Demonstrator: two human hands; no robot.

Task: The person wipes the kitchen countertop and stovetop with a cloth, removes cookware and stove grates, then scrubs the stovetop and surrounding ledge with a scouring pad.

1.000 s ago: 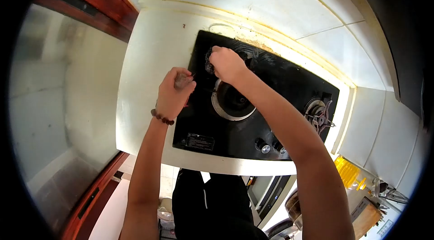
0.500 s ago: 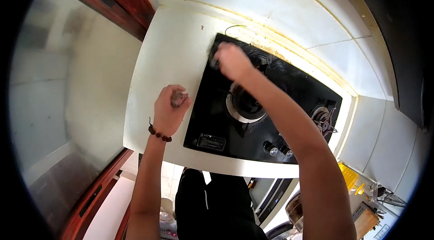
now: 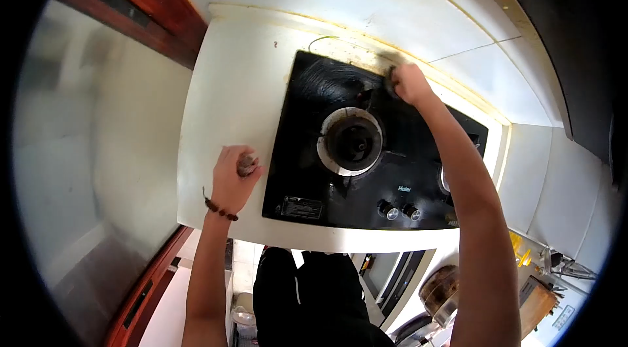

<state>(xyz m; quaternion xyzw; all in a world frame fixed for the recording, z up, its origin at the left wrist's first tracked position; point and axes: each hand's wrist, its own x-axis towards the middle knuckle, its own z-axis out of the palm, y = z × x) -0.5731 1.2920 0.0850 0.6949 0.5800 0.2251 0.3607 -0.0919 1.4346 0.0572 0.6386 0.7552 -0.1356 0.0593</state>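
Note:
My right hand is closed around a dark wad, pressed at the rear edge of the black glass gas stove. Motion blurs the wad, so its kind is unclear. Wet-looking streaks show on the glass at the stove's rear left corner. On the white countertop, left of the stove, rests my left hand, its fingers curled around a small grey-brown crumpled wad. The large left burner has no pan support on it. My right forearm partly hides the other burner.
Two control knobs sit at the stove's front. A thin green strand lies behind the stove, beside the stained tile wall. A red-framed glass panel stands left. Pots and a knife block are at lower right.
My right hand has swept from the stove's rear left corner rightward along its back edge, uncovering the left burner. My left hand keeps its wad by the stove's left side.

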